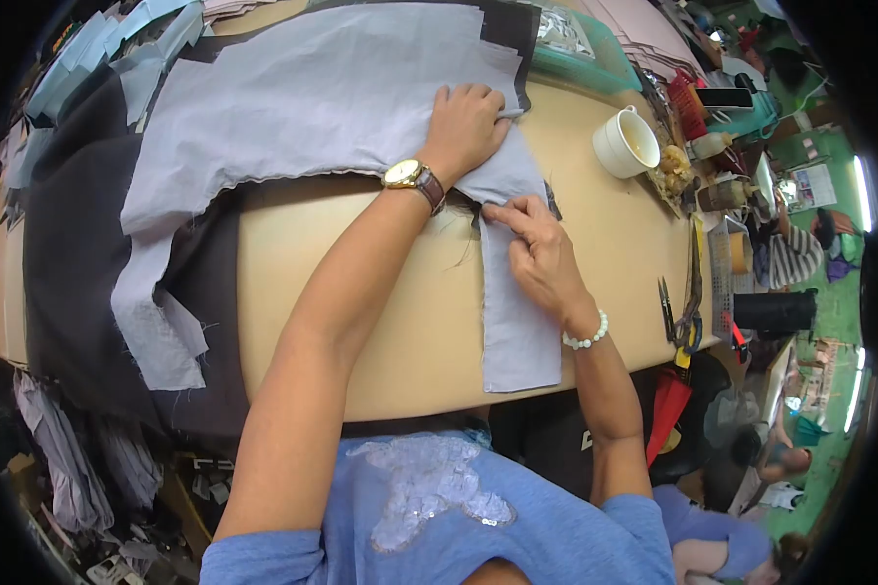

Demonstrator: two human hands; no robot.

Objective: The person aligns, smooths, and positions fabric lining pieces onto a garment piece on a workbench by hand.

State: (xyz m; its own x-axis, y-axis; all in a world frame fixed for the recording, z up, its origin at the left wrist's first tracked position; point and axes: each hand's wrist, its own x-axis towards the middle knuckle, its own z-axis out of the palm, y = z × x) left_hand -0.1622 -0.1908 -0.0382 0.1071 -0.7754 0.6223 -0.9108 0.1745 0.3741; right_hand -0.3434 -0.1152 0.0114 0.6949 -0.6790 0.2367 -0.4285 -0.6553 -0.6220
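Note:
Pale grey fabric [293, 107] is spread in a curved shape over dark cloth, its cut edges frayed. My left hand [466, 132], with a watch at the wrist, lies on this fabric near its right end, fingers spread and the cloth creased beside the thumb. Just below it, my right hand [541, 253] is closed on the edge of the fabric where a straight grey strip [522, 351] hangs down toward me. Its index finger presses at the join, other fingers curled; the exact grip is partly hidden. Loose dark threads show by the fingertip.
Dark cloth [200, 322] drapes over the left table edge. A white cup [626, 143] stands at the right on the tan table [361, 361], near a green plastic tray [595, 63]. Scissors [691, 327] and a red umbrella [667, 400] lie at the right edge. Other people sit farther right.

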